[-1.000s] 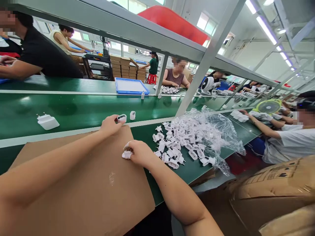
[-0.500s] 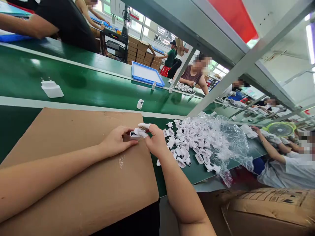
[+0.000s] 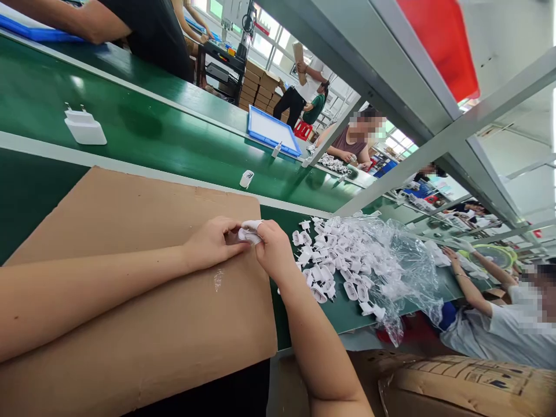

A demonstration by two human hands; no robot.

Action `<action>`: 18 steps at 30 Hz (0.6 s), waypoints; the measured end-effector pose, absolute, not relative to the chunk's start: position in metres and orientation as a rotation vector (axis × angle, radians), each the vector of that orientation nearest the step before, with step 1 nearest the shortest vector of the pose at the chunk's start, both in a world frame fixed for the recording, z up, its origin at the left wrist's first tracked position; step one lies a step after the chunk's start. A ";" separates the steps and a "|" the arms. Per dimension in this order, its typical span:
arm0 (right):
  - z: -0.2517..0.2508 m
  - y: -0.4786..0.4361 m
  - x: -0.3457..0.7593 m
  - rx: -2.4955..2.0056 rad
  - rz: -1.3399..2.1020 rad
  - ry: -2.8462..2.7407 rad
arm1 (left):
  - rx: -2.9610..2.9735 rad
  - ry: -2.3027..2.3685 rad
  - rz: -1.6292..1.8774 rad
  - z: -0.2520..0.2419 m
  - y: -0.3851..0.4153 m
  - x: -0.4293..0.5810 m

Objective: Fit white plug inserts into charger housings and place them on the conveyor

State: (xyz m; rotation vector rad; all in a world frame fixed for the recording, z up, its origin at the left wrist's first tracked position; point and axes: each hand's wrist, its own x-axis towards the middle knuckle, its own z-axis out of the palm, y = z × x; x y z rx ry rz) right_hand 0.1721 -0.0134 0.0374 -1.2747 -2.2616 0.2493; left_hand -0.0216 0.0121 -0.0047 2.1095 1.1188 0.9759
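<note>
My left hand is closed round a small white charger housing, held above the right part of a cardboard sheet. White finger covers sit on fingertips of my right hand, which is closed over the right end of the same housing. Its fingers hide most of that end, so I cannot see whether a second part is in it. Just right of my right hand lies a heap of white plug parts, many with an open oval end.
Beyond the cardboard, a green belt carries a white two-pin charger and another upright charger. Clear plastic bag covers part of the heap. A slanted metal post rises behind it. Co-workers sit across and at right.
My right fingers have closed over the housing's open end, which showed before. The view has shifted and tilted slightly. In the background a standing person carrying a box has come into fuller view.
</note>
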 end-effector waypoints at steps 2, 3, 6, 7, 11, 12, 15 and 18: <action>0.039 -0.014 0.170 -1.348 0.237 -2.272 | 2.245 1.088 1.000 -0.003 0.011 -0.022; 0.040 -0.014 0.169 -1.385 0.243 -2.262 | 2.310 1.075 0.996 -0.003 0.010 -0.022; 0.042 -0.014 0.167 -1.434 0.296 -2.187 | 2.441 1.084 0.951 -0.004 0.009 -0.023; 0.042 -0.014 0.167 -1.431 0.316 -2.170 | 2.467 1.095 0.938 -0.004 0.008 -0.023; 0.043 -0.013 0.167 -1.422 0.272 -2.198 | 2.505 1.083 0.971 -0.006 0.006 -0.021; 0.042 -0.013 0.167 -1.428 0.232 -2.212 | 2.515 1.068 0.996 -0.006 0.006 -0.021; 0.041 -0.012 0.167 -1.434 0.141 -2.229 | 2.609 1.044 1.050 -0.005 0.005 -0.019; 0.039 -0.011 0.168 -1.400 0.100 -2.229 | 2.783 1.077 1.026 -0.004 0.005 -0.018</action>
